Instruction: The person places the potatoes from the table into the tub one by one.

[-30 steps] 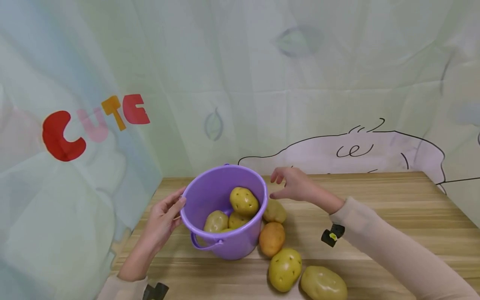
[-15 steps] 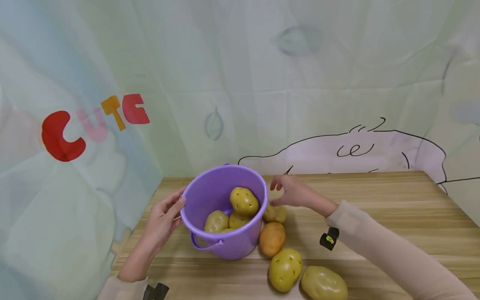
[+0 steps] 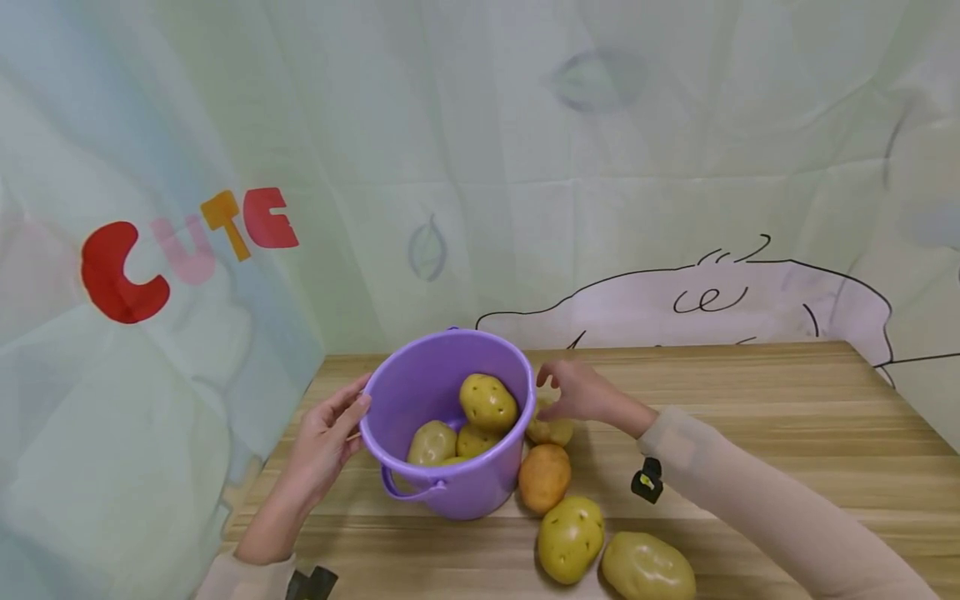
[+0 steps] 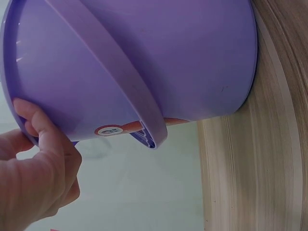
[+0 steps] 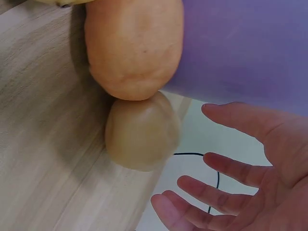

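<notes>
My left hand (image 3: 322, 442) grips the rim of a purple bucket (image 3: 476, 492) in the head view, thumb on the near side of the rim. The left wrist view shows the bucket's handle (image 4: 120, 72) hanging down. Inside lie several potatoes, the top one a yellow potato (image 3: 489, 402). To the bucket's right, my right hand (image 3: 588, 396) hovers with spread, slightly bent fingers over a pale potato (image 3: 555, 432), partly hiding it. In the right wrist view, nothing is between the fingers, and the pale potato (image 5: 142, 132) sits by an orange-brown potato (image 5: 134, 48).
Nearer me on the wooden table (image 3: 750, 483) lie a yellow potato (image 3: 570, 540) and a tan potato (image 3: 648, 567), right of the bucket. A printed cloth backdrop (image 3: 480, 167) stands behind the table and along its left side.
My right hand has moved down beside the bucket, from above the pale potato to close over it. The left hand and the bucket have stayed in place.
</notes>
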Demonstrator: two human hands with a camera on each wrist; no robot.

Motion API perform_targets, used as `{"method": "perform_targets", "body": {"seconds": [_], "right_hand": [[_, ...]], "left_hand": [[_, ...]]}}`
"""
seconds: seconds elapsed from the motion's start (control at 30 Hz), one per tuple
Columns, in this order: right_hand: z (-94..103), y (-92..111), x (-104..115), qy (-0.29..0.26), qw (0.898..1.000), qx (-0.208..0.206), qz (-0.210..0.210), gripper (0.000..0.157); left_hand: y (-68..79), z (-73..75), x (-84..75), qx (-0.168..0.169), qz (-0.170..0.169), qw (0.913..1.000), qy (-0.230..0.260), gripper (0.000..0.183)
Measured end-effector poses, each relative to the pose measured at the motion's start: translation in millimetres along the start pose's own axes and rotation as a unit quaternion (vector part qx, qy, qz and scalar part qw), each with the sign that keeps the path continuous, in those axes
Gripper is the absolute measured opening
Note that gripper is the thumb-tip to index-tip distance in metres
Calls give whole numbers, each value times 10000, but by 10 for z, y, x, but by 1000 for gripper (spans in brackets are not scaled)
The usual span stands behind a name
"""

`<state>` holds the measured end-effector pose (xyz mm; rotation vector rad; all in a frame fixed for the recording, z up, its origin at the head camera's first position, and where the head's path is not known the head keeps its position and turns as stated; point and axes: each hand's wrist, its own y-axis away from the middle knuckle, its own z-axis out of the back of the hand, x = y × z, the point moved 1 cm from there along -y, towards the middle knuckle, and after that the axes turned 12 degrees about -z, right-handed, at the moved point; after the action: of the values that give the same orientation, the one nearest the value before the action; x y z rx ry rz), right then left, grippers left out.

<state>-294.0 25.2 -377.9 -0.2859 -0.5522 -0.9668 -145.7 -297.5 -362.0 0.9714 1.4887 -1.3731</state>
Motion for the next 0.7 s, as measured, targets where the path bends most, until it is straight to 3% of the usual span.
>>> {"method": "perform_targets", "body": {"seconds": [0.47,0.7], "right_hand": [[-197,-105,-28,31,9992,183,-358,44],[-249,-113,-37,51,9995,263,-149,59]], "left_hand": [[5,18,-2,37,2,10000,-35,53],[-3,20,8,36,-7,10000,5,53]]}}
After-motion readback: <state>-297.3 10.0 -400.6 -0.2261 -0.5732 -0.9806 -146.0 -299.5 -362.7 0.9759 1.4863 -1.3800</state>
